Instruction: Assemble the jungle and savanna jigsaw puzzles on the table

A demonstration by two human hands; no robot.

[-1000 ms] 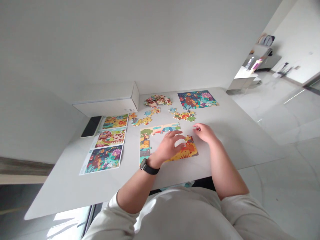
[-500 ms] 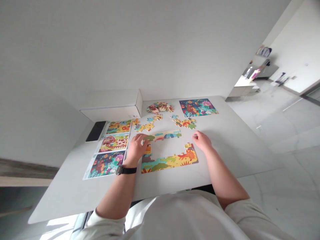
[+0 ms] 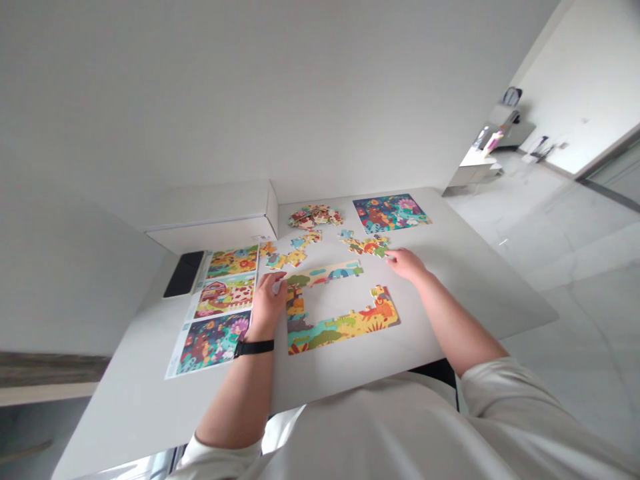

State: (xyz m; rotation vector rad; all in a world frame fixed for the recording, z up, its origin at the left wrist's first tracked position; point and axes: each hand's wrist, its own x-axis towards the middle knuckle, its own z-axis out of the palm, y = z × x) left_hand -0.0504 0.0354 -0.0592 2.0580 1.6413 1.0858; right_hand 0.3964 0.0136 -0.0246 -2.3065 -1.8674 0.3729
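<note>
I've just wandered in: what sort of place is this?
Probably a room at home, perhaps an office: a partly built jigsaw puzzle on a white table, a plain wall behind, and a veined floor.

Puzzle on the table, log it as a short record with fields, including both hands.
Puzzle: partly joined border, middle open, upper right corner missing
Left hand: at the puzzle's left edge, thumb and fingers apart
Right hand: fingertips at loose pieces; grip unclear
Picture sheet: three scenes, left of the puzzle
Phone: beside the sheet
</note>
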